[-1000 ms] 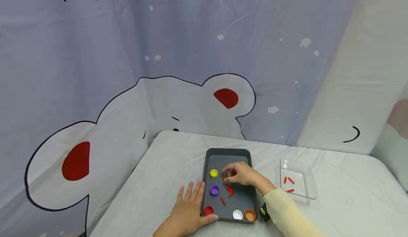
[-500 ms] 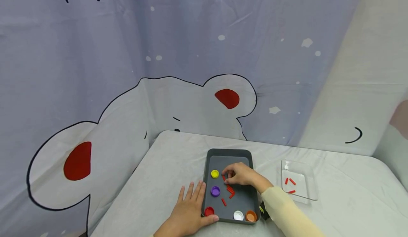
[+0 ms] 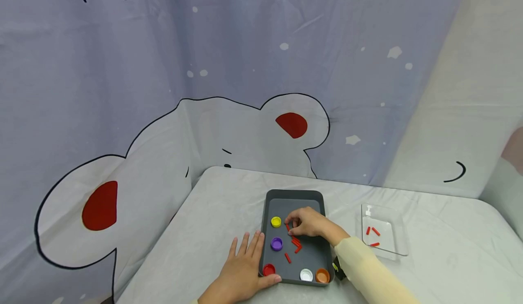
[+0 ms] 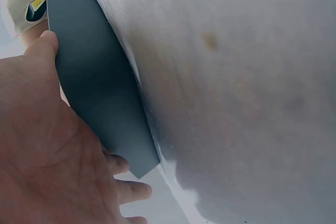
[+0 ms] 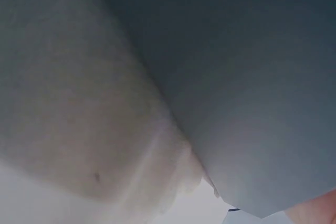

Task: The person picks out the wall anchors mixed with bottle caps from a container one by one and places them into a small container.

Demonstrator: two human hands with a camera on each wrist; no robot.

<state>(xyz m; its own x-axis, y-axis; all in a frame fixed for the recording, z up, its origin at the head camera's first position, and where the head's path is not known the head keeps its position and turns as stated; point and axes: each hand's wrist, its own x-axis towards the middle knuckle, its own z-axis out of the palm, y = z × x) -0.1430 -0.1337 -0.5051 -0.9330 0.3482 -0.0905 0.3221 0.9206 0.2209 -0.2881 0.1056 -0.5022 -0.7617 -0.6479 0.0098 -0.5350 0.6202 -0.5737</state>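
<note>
My left hand (image 3: 241,270) lies with spread, straight fingers against the left side of a dark grey tray (image 3: 294,194); its thumb touches the near rim. In the left wrist view the palm (image 4: 47,145) faces the tray's outer wall (image 4: 100,72). Inside the tray my right hand (image 3: 308,222) pinches a short red stick (image 3: 288,227) between thumb and index finger. Several similar red sticks (image 3: 296,242) lie just below it, one red stick (image 3: 288,258) apart from them. In the right wrist view the tray wall (image 5: 247,93) hides most of the hand.
The tray also holds small round cups: yellow (image 3: 276,222), purple (image 3: 276,244), red (image 3: 268,270), white (image 3: 306,275) and orange (image 3: 322,276). Right of it, a clear square dish (image 3: 398,231) contains 3 red sticks (image 3: 376,232). White cloth (image 3: 220,204) covers the table.
Both hands keep nearly the same place and pose, the right still at the same red stick. Only a slight shift of the head view shows.
</note>
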